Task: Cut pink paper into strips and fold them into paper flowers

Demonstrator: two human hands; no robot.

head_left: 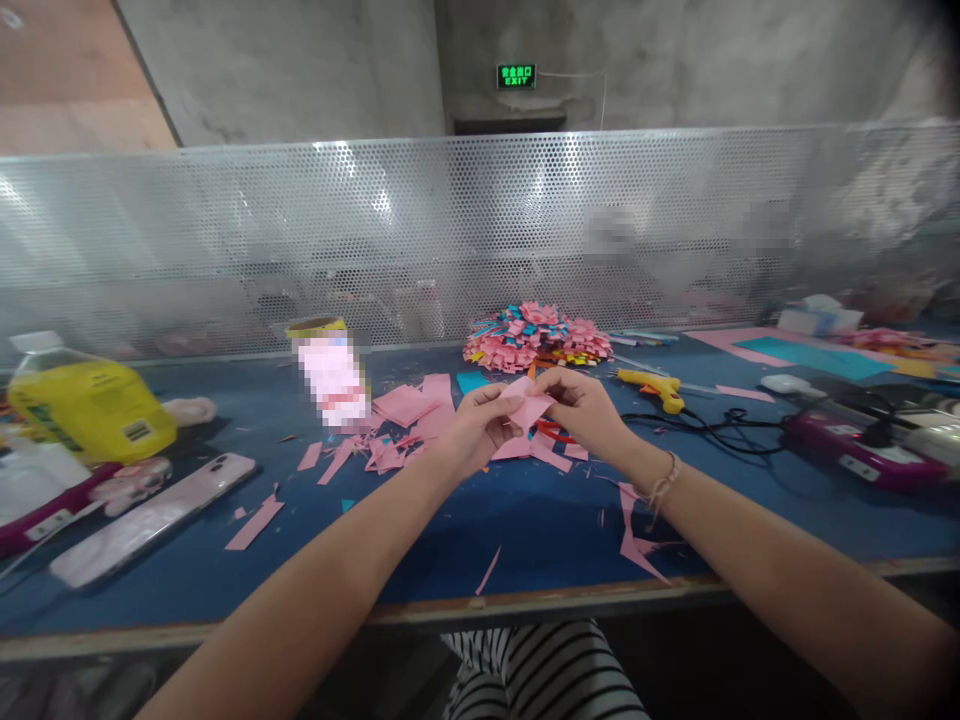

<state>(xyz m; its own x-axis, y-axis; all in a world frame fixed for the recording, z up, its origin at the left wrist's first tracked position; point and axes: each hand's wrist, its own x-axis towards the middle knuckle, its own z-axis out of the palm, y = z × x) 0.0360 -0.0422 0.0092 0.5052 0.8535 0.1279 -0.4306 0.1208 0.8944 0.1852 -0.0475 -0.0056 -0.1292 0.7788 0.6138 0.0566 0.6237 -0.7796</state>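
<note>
Between my two hands is a small piece of pink paper point(534, 408), raised over the blue table. My left hand point(480, 425) pinches its left side between thumb and fingers. At its right side, my right hand point(577, 402) has its fingers closed on the paper too. Pink paper scraps point(409, 405) and cut strips lie beneath and to the left of my hands. Orange-red scissor handles point(553, 432) seem to show partly behind the right hand. Beyond both hands rests a heap of pink, blue and yellow paper pieces point(534, 338).
A yellow glue gun point(652, 388) with a black cord lies to the right, near a purple power strip point(862, 448). On the left are a phone point(154, 520), a yellow-labelled bottle point(82, 400) and a yellow-rimmed can point(330, 375). A perforated metal screen point(420, 230) closes the back.
</note>
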